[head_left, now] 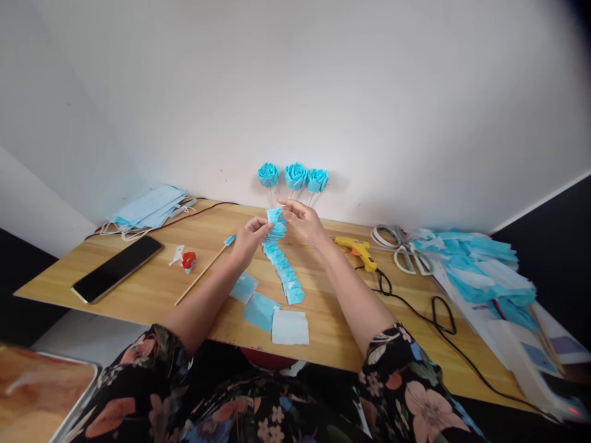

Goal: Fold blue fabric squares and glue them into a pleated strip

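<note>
My left hand (249,239) and my right hand (302,223) meet above the wooden table (157,289), both pinching the top of a chain of folded blue petals (281,261) that trails down onto the table. Three finished blue fabric roses (294,176) lean on sticks against the wall just behind my hands. A wooden stick with a blue tip (203,271) lies left of my left forearm. Flat blue and white fabric squares (272,315) rest near the front edge.
A black phone (117,269) and a small red-and-white item (185,259) lie at left, a stack of face masks (148,209) behind them. At right sit a yellow glue gun (357,250) with black cord, scissors (409,255), and a heap of blue fabric scraps (484,271).
</note>
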A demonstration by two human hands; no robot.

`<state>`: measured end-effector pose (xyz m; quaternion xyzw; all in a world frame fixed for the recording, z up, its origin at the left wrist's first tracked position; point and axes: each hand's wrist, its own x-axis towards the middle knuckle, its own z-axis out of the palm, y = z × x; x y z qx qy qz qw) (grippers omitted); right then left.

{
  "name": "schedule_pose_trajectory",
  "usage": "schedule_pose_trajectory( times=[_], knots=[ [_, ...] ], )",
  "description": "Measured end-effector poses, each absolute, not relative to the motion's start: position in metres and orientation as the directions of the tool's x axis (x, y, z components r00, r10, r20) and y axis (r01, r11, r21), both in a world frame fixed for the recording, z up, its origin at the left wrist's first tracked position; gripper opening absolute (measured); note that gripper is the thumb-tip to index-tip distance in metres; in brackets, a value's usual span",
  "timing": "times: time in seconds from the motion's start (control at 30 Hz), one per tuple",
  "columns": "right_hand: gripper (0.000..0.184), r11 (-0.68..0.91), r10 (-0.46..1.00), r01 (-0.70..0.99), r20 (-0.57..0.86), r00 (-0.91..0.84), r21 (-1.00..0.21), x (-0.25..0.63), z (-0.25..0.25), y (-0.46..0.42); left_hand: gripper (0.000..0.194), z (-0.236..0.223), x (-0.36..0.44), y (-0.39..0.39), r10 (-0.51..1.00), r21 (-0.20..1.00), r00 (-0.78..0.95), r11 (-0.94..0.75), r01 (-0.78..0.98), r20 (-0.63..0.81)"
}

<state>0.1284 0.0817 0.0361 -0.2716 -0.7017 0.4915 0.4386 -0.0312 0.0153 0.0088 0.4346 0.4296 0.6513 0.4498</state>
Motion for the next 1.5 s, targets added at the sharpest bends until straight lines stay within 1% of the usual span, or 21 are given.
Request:
schedule_pose_trajectory(
  times=[0.07, 0.17, 0.23, 0.37, 0.47, 0.6, 0.67, 0.77, 0.9, 1.0, 1.07, 1.17, 1.3, 1.4, 1.5],
  knots=[
    [0.048, 0.397, 0.811, -0.002, 0.352, -0.467, -0.918, 0.130, 0.038, 0.080, 0.035, 0.006, -0.031, 0.015, 0.964, 0.957, -0.202, -0.212, -0.196, 0.172],
    [0.034, 0.449, 0.814, 0.111, 0.354, -0.461, -0.887, 0.129, 0.041, 0.073, 0.036, 0.005, -0.029, 0.014, 0.969, 0.962, -0.174, -0.208, -0.180, 0.177],
    [0.027, 0.482, 0.811, 0.157, 0.371, -0.453, -0.862, 0.127, 0.043, 0.069, 0.036, 0.005, -0.029, 0.013, 0.973, 0.964, -0.153, -0.200, -0.173, 0.175],
    [0.024, 0.556, 0.782, 0.207, 0.421, -0.460, -0.805, 0.126, 0.045, 0.064, 0.037, 0.007, -0.028, 0.012, 0.978, 0.964, -0.136, -0.184, -0.192, 0.159],
    [0.030, 0.555, 0.771, 0.208, 0.404, -0.492, -0.806, 0.129, 0.045, 0.068, 0.037, 0.009, -0.029, 0.012, 0.978, 0.963, -0.141, -0.181, -0.201, 0.154],
    [0.054, 0.529, 0.768, 0.140, 0.403, -0.498, -0.837, 0.135, 0.045, 0.078, 0.038, 0.010, -0.030, 0.013, 0.971, 0.960, -0.185, -0.190, -0.204, 0.152],
    [0.059, 0.513, 0.780, 0.126, 0.400, -0.482, -0.849, 0.136, 0.045, 0.081, 0.040, 0.010, -0.030, 0.013, 0.972, 0.962, -0.188, -0.180, -0.205, 0.142],
    [0.054, 0.490, 0.786, 0.098, 0.391, -0.479, -0.866, 0.135, 0.044, 0.082, 0.041, 0.006, -0.029, 0.013, 0.975, 0.965, -0.173, -0.174, -0.194, 0.141],
    [0.052, 0.469, 0.790, 0.077, 0.379, -0.482, -0.880, 0.131, 0.044, 0.078, 0.040, 0.002, -0.028, 0.013, 0.972, 0.966, -0.150, -0.206, -0.158, 0.182],
    [0.047, 0.482, 0.791, 0.089, 0.390, -0.471, -0.872, 0.129, 0.045, 0.073, 0.046, 0.002, -0.030, 0.014, 0.964, 0.952, -0.136, -0.249, -0.180, 0.226],
    [0.046, 0.501, 0.781, 0.101, 0.399, -0.481, -0.859, 0.128, 0.046, 0.071, 0.045, 0.003, -0.031, 0.015, 0.963, 0.949, -0.128, -0.259, -0.178, 0.239],
    [0.044, 0.529, 0.778, 0.145, 0.410, -0.475, -0.836, 0.127, 0.045, 0.070, 0.039, 0.005, -0.032, 0.014, 0.969, 0.961, -0.123, -0.233, -0.150, 0.216],
    [0.044, 0.539, 0.820, 0.208, 0.451, -0.353, -0.816, 0.131, 0.046, 0.074, 0.039, 0.009, -0.032, 0.012, 0.970, 0.963, -0.157, -0.214, -0.165, 0.188],
    [0.045, 0.549, 0.821, 0.223, 0.471, -0.322, -0.805, 0.135, 0.048, 0.076, 0.037, 0.012, -0.032, 0.011, 0.964, 0.957, -0.193, -0.219, -0.190, 0.182],
    [0.045, 0.544, 0.820, 0.197, 0.465, -0.334, -0.816, 0.136, 0.051, 0.076, 0.034, 0.014, -0.033, 0.010, 0.961, 0.954, -0.210, -0.224, -0.201, 0.182]
  ],
)
